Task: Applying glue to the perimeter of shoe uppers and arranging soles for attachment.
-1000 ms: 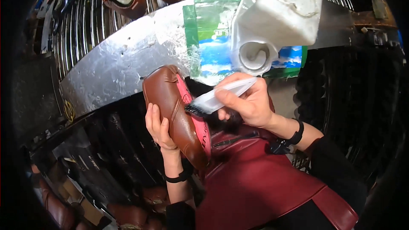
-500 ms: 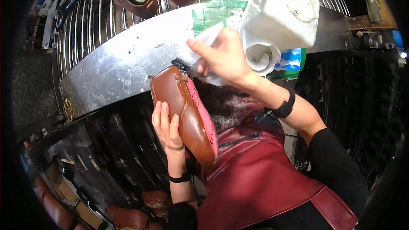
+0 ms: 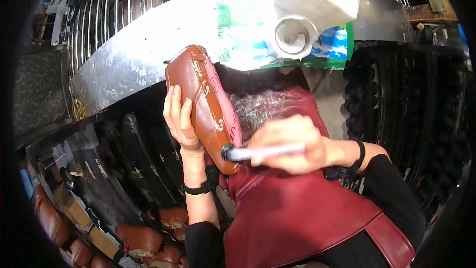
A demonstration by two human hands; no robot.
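Left hand [image 3: 179, 119] wraps around the side of a brown shoe [image 3: 206, 106], holding it up over the lap. Right hand [image 3: 290, 145] is closed around a brush [image 3: 258, 153], bristle tip touching the shoe's edge.

A metal bench [image 3: 134, 64] carries a green-edged sheet [image 3: 248, 25].

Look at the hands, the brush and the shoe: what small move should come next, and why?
Probably a short stroke of the brush up along the shoe. Its dark tip sits at the shoe's lower end, the right hand grips the handle, and the left hand steadies the shoe, whose sole edge shows pink.
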